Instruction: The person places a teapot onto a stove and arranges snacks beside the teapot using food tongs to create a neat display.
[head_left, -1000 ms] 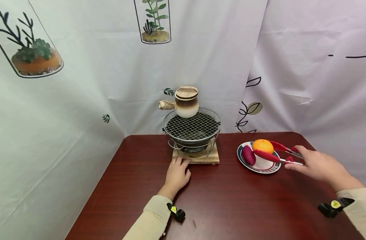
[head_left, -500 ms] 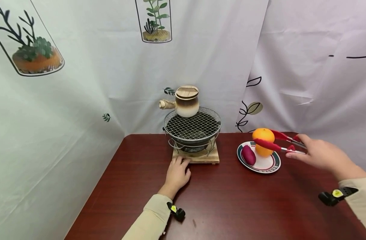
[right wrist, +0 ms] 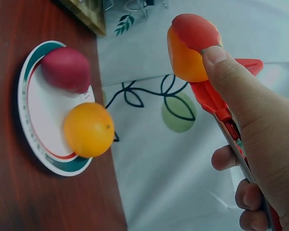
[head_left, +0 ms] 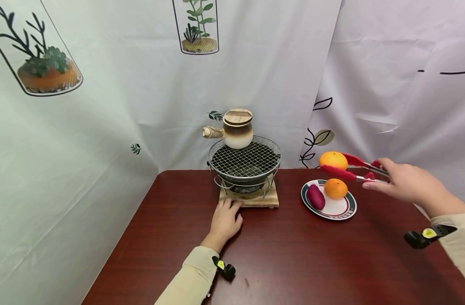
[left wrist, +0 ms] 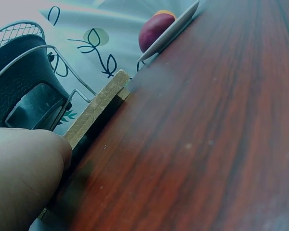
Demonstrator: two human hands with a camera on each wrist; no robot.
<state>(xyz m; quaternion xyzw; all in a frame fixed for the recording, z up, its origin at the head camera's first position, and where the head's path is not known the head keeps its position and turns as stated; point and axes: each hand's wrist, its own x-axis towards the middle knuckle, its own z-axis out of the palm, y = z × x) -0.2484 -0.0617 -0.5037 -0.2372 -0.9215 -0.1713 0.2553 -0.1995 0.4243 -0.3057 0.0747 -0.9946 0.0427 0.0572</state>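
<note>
My right hand (head_left: 374,174) grips red tongs (head_left: 352,168) that pinch an orange (head_left: 333,159) in the air above a white plate (head_left: 341,209). On the plate lie a second orange (head_left: 336,188) and a purple sweet potato (head_left: 315,197). The right wrist view shows the tongs (right wrist: 213,102) clamped on the lifted orange (right wrist: 184,60), with my thumb on top, above the plate (right wrist: 42,108). My left hand (head_left: 225,211) rests flat on the table, fingertips touching the wooden base (head_left: 251,201) of a small wire-mesh grill (head_left: 244,160). A brown clay pot (head_left: 236,128) with a wooden lid stands on the grill's far edge.
The dark red table (head_left: 286,254) ends against printed fabric curtains (head_left: 103,106) at the back and left. In the left wrist view the wooden base (left wrist: 94,111) and black stove body (left wrist: 19,82) sit just past my finger (left wrist: 19,178).
My right hand has raised the tongs and the orange off the plate, upward and slightly back. The second orange on the plate now shows in full. The left hand has stayed put.
</note>
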